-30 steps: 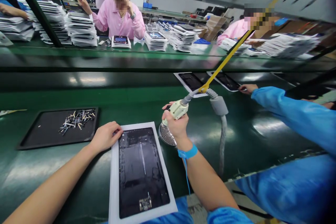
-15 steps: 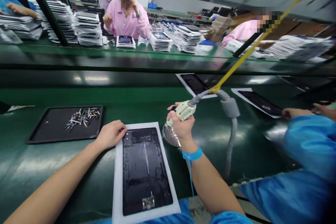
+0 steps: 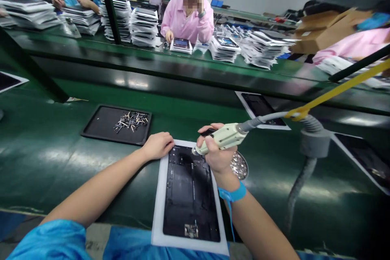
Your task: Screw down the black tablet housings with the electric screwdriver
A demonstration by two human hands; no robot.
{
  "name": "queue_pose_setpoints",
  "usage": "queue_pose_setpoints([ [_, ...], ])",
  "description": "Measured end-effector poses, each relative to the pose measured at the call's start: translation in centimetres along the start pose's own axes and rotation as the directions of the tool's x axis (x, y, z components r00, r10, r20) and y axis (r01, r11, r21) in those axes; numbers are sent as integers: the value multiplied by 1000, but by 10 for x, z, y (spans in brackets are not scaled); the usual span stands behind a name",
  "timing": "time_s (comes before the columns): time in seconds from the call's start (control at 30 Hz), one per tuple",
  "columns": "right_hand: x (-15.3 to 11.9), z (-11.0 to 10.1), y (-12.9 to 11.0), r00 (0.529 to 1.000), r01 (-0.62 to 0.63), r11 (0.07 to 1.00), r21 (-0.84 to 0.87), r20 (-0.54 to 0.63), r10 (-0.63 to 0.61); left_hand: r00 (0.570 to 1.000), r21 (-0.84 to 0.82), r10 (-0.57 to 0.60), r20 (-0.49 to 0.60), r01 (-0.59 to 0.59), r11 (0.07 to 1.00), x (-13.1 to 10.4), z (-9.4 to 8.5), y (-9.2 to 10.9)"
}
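A dark tablet-like panel [image 3: 183, 195] lies on a white sheet [image 3: 159, 207] in front of me. My left hand [image 3: 159, 145] rests at the sheet's upper left corner, its fingers bent together at the edge; what they press, if anything, is hidden. Wrapped round a pale green power tool [image 3: 228, 136], my right hand [image 3: 219, 155] holds its tip over the panel's upper part. Partly behind my right wrist stands a round dish [image 3: 239, 165] of small shiny pieces. A blue band [image 3: 233, 191] circles that wrist.
A black tray [image 3: 102, 126] with small metal parts lies left. A grey hose [image 3: 297, 191] and yellow strap [image 3: 344, 87] hang at right. More panels [image 3: 258, 105] lie beyond. Across the bench sit people near paper-like stacks [image 3: 144, 28]; a slanted green post [image 3: 33, 65] stands left.
My right hand has brought the tool from over the round dish to above the panel's top. The view has shifted, and the person opposite has lowered one hand towards the bench.
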State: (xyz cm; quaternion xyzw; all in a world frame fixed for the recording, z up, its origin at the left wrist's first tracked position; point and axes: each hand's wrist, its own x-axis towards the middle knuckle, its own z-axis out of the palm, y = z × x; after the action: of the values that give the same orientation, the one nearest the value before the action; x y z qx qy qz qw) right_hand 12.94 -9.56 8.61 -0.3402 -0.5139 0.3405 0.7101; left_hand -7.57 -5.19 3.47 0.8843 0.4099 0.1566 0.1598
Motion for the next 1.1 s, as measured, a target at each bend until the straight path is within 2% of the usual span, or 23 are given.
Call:
queue_pose_setpoints([
  [0.1,-3,-1,3,999,-33,999,0,5,33,1000,4,-3,-4,3,1000,0,1,1],
  [0.27,-4,-1,4,1000,-20,1000,-12,-4,20,1000,16,-22,-19,22,1000,1,4,2],
  [0.5,-12,32,18,992,-76,995,57,100,70,999,-7,-37,8,37,999,2,0,5],
  [0.67,-15,47,28,988,-67,994,86,143,55,998,-48,-69,8,69,996,4,1,4],
  [1.1,-8,53,40,992,-50,996,72,122,41,993,-109,-118,-10,116,987,5,3,2],
])
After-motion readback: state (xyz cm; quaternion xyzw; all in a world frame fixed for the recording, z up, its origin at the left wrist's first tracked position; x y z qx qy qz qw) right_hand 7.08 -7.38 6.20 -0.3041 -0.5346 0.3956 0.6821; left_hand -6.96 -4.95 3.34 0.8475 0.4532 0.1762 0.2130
